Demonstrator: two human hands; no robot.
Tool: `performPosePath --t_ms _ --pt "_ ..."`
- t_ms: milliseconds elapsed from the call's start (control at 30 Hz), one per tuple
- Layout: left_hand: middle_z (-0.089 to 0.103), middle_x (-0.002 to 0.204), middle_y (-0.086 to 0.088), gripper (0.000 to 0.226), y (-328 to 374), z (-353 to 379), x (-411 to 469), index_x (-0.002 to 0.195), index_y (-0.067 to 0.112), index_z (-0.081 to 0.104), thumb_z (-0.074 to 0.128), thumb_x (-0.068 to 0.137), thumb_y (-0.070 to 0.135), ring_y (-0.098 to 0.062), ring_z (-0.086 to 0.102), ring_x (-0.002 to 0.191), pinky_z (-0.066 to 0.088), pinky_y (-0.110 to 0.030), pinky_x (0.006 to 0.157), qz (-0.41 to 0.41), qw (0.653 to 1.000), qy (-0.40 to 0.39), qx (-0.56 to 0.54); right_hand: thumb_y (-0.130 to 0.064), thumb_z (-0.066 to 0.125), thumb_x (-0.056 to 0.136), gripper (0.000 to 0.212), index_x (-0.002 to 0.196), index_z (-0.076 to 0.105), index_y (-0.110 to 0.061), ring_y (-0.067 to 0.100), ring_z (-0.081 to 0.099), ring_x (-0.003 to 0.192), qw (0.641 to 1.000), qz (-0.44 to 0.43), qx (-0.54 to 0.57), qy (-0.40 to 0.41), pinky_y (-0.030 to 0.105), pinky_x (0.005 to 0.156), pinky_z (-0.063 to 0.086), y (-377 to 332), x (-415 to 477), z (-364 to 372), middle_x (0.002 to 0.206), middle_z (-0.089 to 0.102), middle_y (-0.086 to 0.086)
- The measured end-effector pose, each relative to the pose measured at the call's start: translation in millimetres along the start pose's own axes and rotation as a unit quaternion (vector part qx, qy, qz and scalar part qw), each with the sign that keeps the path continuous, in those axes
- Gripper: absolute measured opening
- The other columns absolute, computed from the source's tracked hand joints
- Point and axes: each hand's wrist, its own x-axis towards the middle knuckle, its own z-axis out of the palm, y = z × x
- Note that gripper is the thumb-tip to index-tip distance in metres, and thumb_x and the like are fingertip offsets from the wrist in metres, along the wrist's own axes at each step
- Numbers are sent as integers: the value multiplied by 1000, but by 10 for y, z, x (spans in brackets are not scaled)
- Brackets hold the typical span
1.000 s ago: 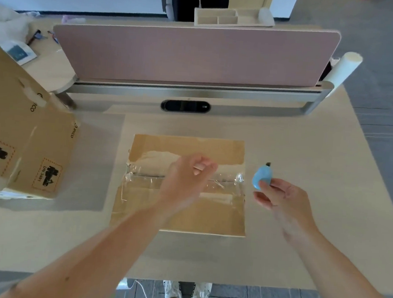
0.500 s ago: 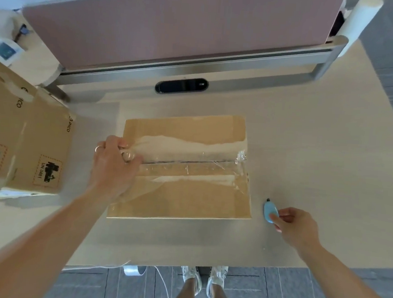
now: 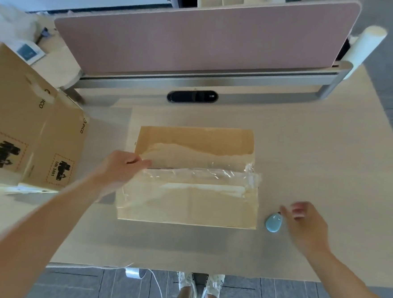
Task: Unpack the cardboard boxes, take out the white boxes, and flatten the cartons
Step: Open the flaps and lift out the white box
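Note:
A sealed brown cardboard box point(image 3: 187, 204) lies in the middle of the desk point(image 3: 319, 145), its top seam covered with wrinkled clear tape point(image 3: 212, 174) that looks slit along the seam. My left hand point(image 3: 119, 169) is at the seam's left end, with the fingers curled on the edge of the near flap. Just right of the box, a small blue cutter point(image 3: 273, 222) lies on the desk. My right hand point(image 3: 306, 224) hovers beside it with loose fingers and holds nothing. No white box is visible.
A larger brown carton point(image 3: 18, 124) with printed labels stands at the left edge of the desk. A pink divider panel point(image 3: 199, 32) closes off the back, with a white roll point(image 3: 365, 46) at its right end. Papers and clutter lie beyond the panel at the far left.
My right hand set the blue cutter down on the desk and let go of it. My left hand moved from the middle of the seam to its left end and took hold of the flap edge.

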Motion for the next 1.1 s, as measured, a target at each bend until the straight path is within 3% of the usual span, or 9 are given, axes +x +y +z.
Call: performPosePath --t_ms 67,167,300,433,667,767,867,1000,1100 --pt "62 85 8 26 26 -213 -67 90 16 78 69 95 41 -18 56 88 42 -32 82 -5 993 -113 -15 -33 72 95 15 96 69 -18 18 71 78 995 -18 87 -50 31 68 51 -418 -13 -66 91 73 3" --pt "75 87 -5 24 17 -469 -160 102 16 80 76 90 36 -25 70 83 55 -30 71 -19 942 -332 -40 -27 63 102 23 89 76 -13 18 72 75 941 -20 199 -272 25 64 57 -1034 -44 -226 92 74 11" --pt "76 106 5 48 -31 -298 -304 118 32 72 92 75 39 -18 76 95 62 -31 76 -16 892 -444 84 -43 78 89 17 100 77 -31 6 72 87 862 -117 -6 -494 20 74 56 -1387 -240 -353 99 77 -8" --pt "71 92 14 48 -180 121 -350 100 41 61 92 64 47 -5 67 76 52 -20 67 81 909 -343 223 -61 82 73 42 107 64 -43 -3 60 90 820 -276 -287 -410 18 74 49 -1344 -580 -122 99 63 -24" --pt "56 71 12 36 -407 496 -267 77 28 45 77 79 43 -11 55 72 36 -26 57 276 879 -117 371 -34 73 89 27 85 47 -30 9 50 74 801 -419 -343 -255 22 58 31 -1249 -723 235 82 52 -14" --pt "47 67 11 36 -452 534 -233 74 26 35 67 88 38 -14 46 67 27 -24 54 312 854 -102 403 -25 73 92 30 83 44 -25 13 46 69 777 -463 -360 -228 19 51 21 -1190 -735 277 78 46 -14" --pt "50 66 16 35 -430 489 -252 80 34 39 60 90 60 -1 44 62 25 -19 54 317 871 -112 359 -35 73 92 27 86 48 -26 9 43 69 781 -483 -328 -223 20 55 29 -1123 -704 227 80 46 -16" --pt "62 111 19 38 -387 471 -288 125 38 54 48 96 62 -3 59 102 48 -24 79 310 913 18 263 -61 47 99 46 127 56 -25 8 54 110 816 -469 -294 -168 22 95 44 -1121 -655 192 122 57 -12" --pt "40 159 4 59 -424 572 -310 157 24 37 49 104 47 -17 41 144 33 -29 119 338 890 26 304 -59 34 102 73 160 33 -15 18 31 151 807 -446 -344 -177 33 124 27 -1148 -614 277 164 33 -2"
